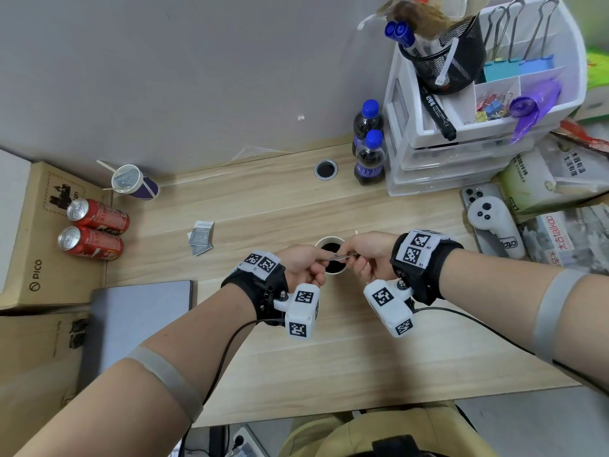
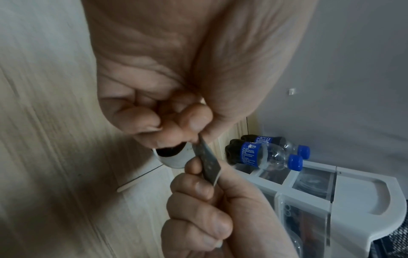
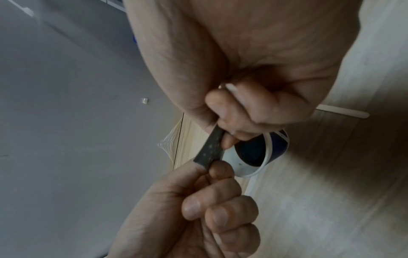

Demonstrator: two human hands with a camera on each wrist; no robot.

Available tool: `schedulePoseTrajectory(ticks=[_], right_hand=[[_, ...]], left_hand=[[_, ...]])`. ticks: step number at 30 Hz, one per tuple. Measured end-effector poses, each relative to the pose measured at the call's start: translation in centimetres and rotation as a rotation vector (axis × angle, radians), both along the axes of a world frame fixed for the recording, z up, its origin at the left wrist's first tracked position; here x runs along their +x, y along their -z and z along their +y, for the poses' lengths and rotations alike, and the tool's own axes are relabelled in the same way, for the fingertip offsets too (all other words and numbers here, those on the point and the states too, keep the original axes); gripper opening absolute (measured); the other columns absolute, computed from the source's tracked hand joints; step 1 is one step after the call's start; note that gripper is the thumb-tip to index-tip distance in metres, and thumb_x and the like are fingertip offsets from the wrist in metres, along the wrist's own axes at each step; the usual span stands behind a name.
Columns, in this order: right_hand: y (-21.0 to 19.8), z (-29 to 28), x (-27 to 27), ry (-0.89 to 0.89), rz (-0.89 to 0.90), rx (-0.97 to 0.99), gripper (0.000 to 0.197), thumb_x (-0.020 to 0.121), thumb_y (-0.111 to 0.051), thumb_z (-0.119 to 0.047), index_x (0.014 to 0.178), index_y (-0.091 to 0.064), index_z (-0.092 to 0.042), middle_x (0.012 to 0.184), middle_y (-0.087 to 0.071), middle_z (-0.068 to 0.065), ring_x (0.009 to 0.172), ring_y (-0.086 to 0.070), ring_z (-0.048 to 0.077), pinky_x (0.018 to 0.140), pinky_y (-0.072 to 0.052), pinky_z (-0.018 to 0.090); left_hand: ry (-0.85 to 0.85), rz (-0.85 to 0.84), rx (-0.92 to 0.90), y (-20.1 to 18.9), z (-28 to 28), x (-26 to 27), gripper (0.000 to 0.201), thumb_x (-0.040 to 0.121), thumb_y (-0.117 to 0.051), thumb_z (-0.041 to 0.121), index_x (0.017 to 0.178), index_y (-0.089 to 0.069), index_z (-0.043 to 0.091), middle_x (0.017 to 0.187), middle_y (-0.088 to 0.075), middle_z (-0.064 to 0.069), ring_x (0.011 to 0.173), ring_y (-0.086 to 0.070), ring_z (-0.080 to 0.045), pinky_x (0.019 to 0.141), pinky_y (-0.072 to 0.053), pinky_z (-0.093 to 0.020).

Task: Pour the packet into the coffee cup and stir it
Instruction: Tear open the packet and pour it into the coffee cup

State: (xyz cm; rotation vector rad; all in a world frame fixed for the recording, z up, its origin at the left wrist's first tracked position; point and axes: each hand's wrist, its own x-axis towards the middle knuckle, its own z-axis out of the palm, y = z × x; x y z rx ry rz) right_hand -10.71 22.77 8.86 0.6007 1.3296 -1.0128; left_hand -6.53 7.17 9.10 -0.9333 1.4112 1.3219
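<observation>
Two hands meet over the cup (image 1: pixel 332 258): the left hand (image 1: pixel 304 263) and right hand (image 1: pixel 370 250) each pinch one end of the packet (image 1: pixel 344 257) between thumb and curled fingers, holding it edge-up right above the dark coffee. Both wrists sit level, knuckles toward each other, forearms angled in from either side of the cup. A sharp tear could, I judge, fling powder past the rim or jolt a hand down onto the cup. Beyond the cup a stirrer (image 3: pixel 344 111) lies on the desk (image 1: pixel 296 357); spare packets (image 1: pixel 201 237) lie well left of it.
</observation>
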Motion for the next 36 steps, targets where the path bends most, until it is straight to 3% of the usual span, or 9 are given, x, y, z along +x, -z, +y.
schedulePoseTrajectory(ticks=[6, 9, 13, 18, 24, 27, 30, 33, 36], right_hand=[[-0.06, 0.02, -0.18, 0.019, -0.014, -0.009, 0.025, 0.092, -0.053, -0.019, 0.067, -0.051, -0.015, 0.049, -0.039, -0.008, 0.029, -0.032, 0.001, 0.030, -0.023, 0.010], [0.07, 0.02, -0.13, 0.005, -0.028, -0.010, 0.025, 0.095, -0.052, -0.021, 0.071, -0.052, -0.014, 0.049, -0.040, -0.008, 0.028, -0.033, 0.001, 0.030, -0.024, 0.011], [-0.13, 0.07, 0.09, -0.025, -0.013, -0.012, 0.025, 0.096, -0.053, -0.022, 0.073, -0.054, -0.013, 0.048, -0.042, -0.008, 0.028, -0.034, 0.001, 0.029, -0.025, 0.011], [-0.10, 0.25, 0.36, -0.054, 0.074, -0.036, 0.024, 0.096, -0.046, -0.021, 0.075, -0.055, -0.013, 0.053, -0.043, -0.006, 0.030, -0.035, 0.001, 0.032, -0.027, 0.011], [-0.09, 0.43, 0.39, -0.028, 0.088, -0.067, 0.021, 0.097, -0.046, -0.017, 0.077, -0.052, -0.013, 0.049, -0.045, -0.006, 0.030, -0.036, 0.001, 0.031, -0.028, 0.011], [-0.06, 0.49, 0.37, -0.031, 0.099, -0.091, 0.015, 0.096, -0.051, -0.015, 0.082, -0.056, -0.014, 0.053, -0.045, -0.006, 0.032, -0.036, 0.001, 0.033, -0.028, 0.011], [0.16, 0.46, 0.40, -0.064, 0.120, -0.111, 0.007, 0.093, -0.055, -0.016, 0.087, -0.059, -0.016, 0.057, -0.045, -0.007, 0.036, -0.037, 0.001, 0.036, -0.029, 0.011], [0.12, 0.35, 0.64, -0.070, 0.202, -0.072, 0.011, 0.091, -0.053, -0.014, 0.080, -0.056, -0.014, 0.058, -0.047, -0.004, 0.039, -0.040, 0.005, 0.039, -0.031, 0.015], [0.01, 0.49, 0.71, -0.012, 0.332, 0.009, 0.010, 0.086, -0.048, -0.004, 0.082, -0.057, -0.004, 0.059, -0.052, 0.006, 0.041, -0.043, 0.011, 0.042, -0.034, 0.019]], left_hand=[[0.023, 0.020, 0.040, -0.27, -0.06, 0.11, 0.024, 0.099, -0.056, 0.029, 0.083, -0.059, 0.011, 0.051, -0.049, 0.001, 0.055, -0.054, -0.016, 0.046, -0.044, -0.021], [0.021, 0.052, 0.032, -0.53, -0.02, 0.25, 0.021, 0.102, -0.054, 0.021, 0.085, -0.060, 0.010, 0.046, -0.044, 0.003, 0.052, -0.053, -0.015, 0.045, -0.045, -0.020], [0.062, 0.059, 0.003, -0.53, 0.06, 0.34, 0.024, 0.103, -0.052, 0.022, 0.082, -0.056, 0.012, 0.039, -0.034, 0.007, 0.056, -0.043, -0.013, 0.049, -0.035, -0.020], [0.078, 0.069, -0.004, -0.20, -0.10, 0.44, 0.022, 0.103, -0.052, 0.025, 0.085, -0.055, 0.013, 0.039, -0.036, 0.006, 0.053, -0.044, -0.013, 0.045, -0.036, -0.018], [0.028, 0.089, 0.071, -0.10, -0.28, 0.51, 0.018, 0.098, -0.062, 0.027, 0.094, -0.069, 0.011, 0.064, -0.060, 0.000, 0.063, -0.065, -0.016, 0.054, -0.054, -0.021], [-0.006, 0.082, 0.143, -0.11, -0.34, 0.52, 0.010, 0.094, -0.068, 0.018, 0.099, -0.070, 0.009, 0.080, -0.071, -0.003, 0.074, -0.071, -0.016, 0.060, -0.058, -0.019], [-0.040, 0.085, 0.168, -0.23, -0.35, 0.37, 0.005, 0.094, -0.066, 0.006, 0.098, -0.069, 0.005, 0.079, -0.073, -0.006, 0.080, -0.068, -0.017, 0.063, -0.058, -0.016], [-0.026, 0.100, 0.141, -0.32, -0.33, 0.40, 0.002, 0.093, -0.067, 0.005, 0.095, -0.068, 0.006, 0.073, -0.073, -0.005, 0.078, -0.066, -0.018, 0.059, -0.058, -0.016], [-0.041, 0.128, 0.065, -0.12, -0.31, 0.51, 0.012, 0.093, -0.068, 0.008, 0.104, -0.066, 0.004, 0.079, -0.072, -0.010, 0.072, -0.070, -0.020, 0.052, -0.058, -0.021]])
